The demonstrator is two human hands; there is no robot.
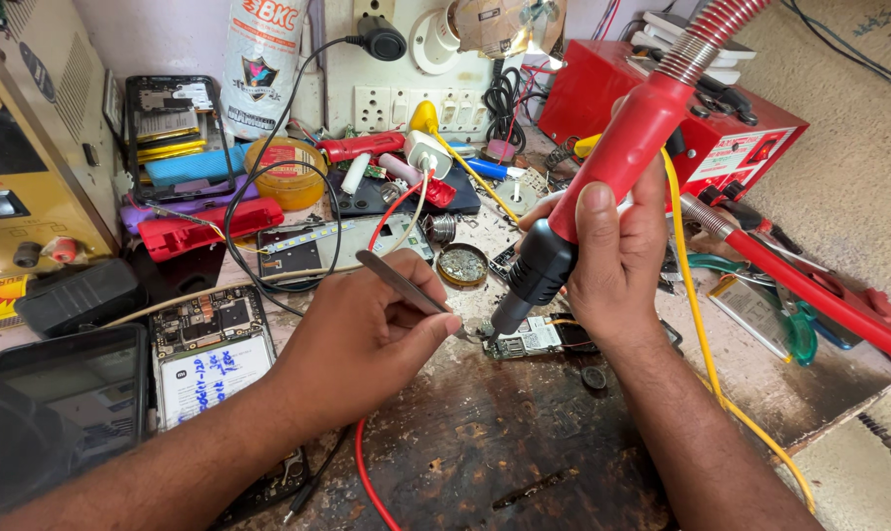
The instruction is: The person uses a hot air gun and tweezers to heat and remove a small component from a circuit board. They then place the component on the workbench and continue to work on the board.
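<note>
i count one small circuit board (529, 340) on the stained bench (504, 462), one pair of tweezers (402, 284), one red hot-air gun (603, 177), and two opened phones, one (212, 356) by my left wrist and one (175, 133) at the back. my left hand (362, 339) has its fingers pinched shut on the tweezers, whose tip reaches just left of the board, while my right hand (612, 261) is wrapped closed round the gun, black nozzle angled down right above the board's left end, the board lying between both hands.
</note>
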